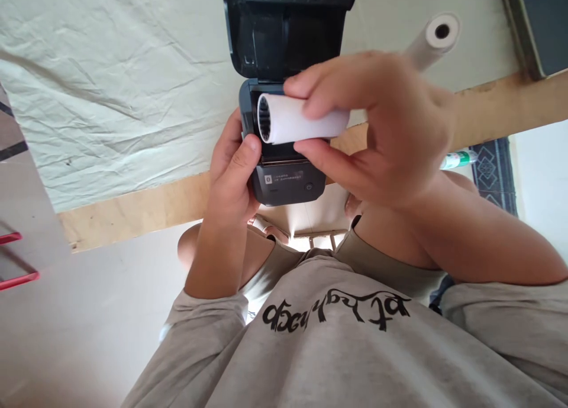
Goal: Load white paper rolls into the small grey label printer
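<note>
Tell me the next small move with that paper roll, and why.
Probably lower the paper roll straight into the open bay of the printer. The right hand pinches the roll just above the bay, the lid is swung fully open, and the left hand steadies the printer's side, so nothing visible blocks the drop.

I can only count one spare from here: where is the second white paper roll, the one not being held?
In the head view, the second white paper roll lies upper right on the pale cloth, just beyond the right hand.
</note>
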A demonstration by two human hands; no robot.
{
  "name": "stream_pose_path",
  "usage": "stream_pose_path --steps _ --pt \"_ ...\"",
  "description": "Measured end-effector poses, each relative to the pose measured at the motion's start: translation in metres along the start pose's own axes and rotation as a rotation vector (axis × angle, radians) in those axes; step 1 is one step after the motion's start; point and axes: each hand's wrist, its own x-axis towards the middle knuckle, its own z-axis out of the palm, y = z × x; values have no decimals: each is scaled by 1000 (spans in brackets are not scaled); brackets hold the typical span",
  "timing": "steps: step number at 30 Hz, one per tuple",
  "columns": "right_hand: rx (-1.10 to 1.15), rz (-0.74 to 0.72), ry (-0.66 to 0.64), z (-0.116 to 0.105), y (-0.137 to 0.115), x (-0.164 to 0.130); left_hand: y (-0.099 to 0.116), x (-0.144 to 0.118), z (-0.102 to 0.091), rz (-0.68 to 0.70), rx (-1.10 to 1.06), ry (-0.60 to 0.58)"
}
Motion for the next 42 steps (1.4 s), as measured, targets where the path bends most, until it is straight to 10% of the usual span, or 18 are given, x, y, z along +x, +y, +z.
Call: stream_pose_path --steps 12,19,31,42 --pt "-355 -220 53 8 5 10 5 -3 2 -52 -38 -56" --pt "-295 -134 78 9 1 9 -7 0 -4 32 25 -61" --pt "-208 -449 94 12 11 -5 -21 2 -17 73 -12 -120" --pt "-128 -201 -12 -4 15 -6 -19 4 -12 141 -19 -172"
